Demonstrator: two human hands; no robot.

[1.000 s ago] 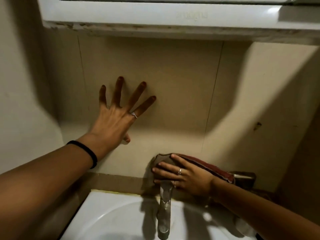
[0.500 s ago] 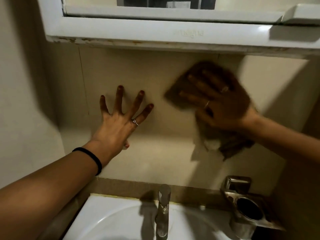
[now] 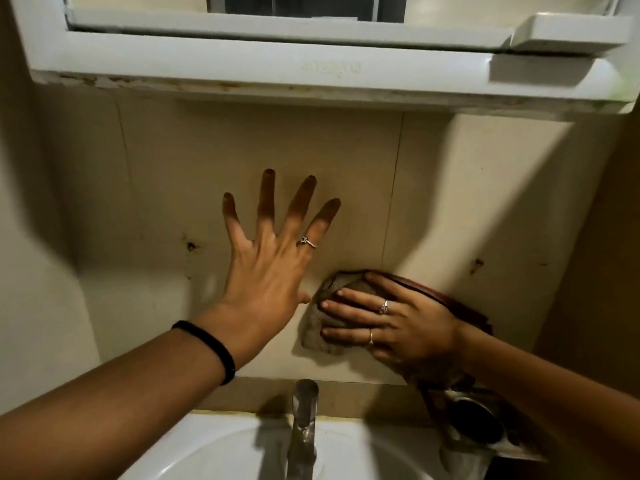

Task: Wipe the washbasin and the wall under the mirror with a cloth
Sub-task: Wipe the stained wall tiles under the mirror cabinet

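Note:
My left hand point(image 3: 270, 258) lies flat on the beige tiled wall point(image 3: 207, 161) under the mirror cabinet point(image 3: 277, 57), fingers spread, holding nothing. Just to its right, my right hand point(image 3: 398, 323) presses a brown cloth point(image 3: 318, 323) flat against the lower wall, fingers stretched over it. Most of the cloth is hidden under that hand; a reddish edge shows above the wrist. The white washbasin point(image 3: 214, 448) sits at the bottom, with a metal tap point(image 3: 303, 427) rising at its back edge.
A metal holder point(image 3: 478, 424) with a round opening stands on the ledge right of the tap, under my right forearm. Small dark marks dot the wall at left point(image 3: 190, 245) and right point(image 3: 478, 263). A side wall closes in on the left.
My right hand has swept the cloth from high on the wall near the cabinet down to just above the tap. My left hand has stayed pressed on the wall.

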